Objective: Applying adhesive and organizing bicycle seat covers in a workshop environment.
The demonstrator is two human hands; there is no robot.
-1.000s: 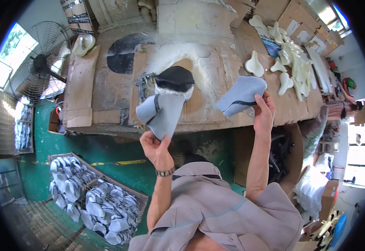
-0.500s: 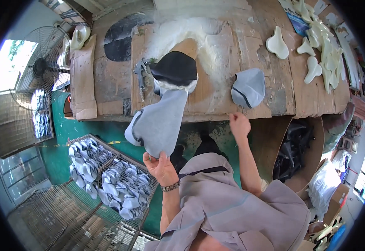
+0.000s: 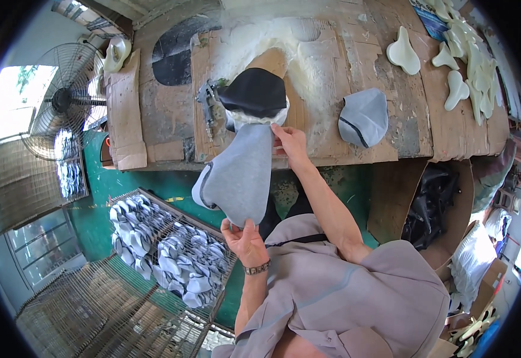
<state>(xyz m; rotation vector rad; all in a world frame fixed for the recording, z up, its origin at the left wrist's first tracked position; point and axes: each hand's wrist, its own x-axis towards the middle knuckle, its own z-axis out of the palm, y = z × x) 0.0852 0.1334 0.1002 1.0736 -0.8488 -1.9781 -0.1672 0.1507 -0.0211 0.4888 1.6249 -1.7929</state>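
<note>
I watch the left hand point(image 3: 247, 243) pinch the lower tip of the grey cover point(image 3: 242, 173) between thumb and fingers. The cover runs from the bench point(image 3: 415, 128) out over its front edge, its upper end against the white rim under the black piece point(image 3: 254, 94). My right hand point(image 3: 292, 145) has its fingertips at the cover's upper right edge, close to that rim; I can't tell whether they have closed on it. Just left of the black piece I see a metal tool point(image 3: 208, 114), and to the right, well apart, a second cover point(image 3: 365, 116) lies on the bench. Farther right I find a cream pad point(image 3: 403, 52). Below the bench, on my left, more grey covers point(image 3: 183, 262) lie on a wire rack point(image 3: 93, 304).
</note>
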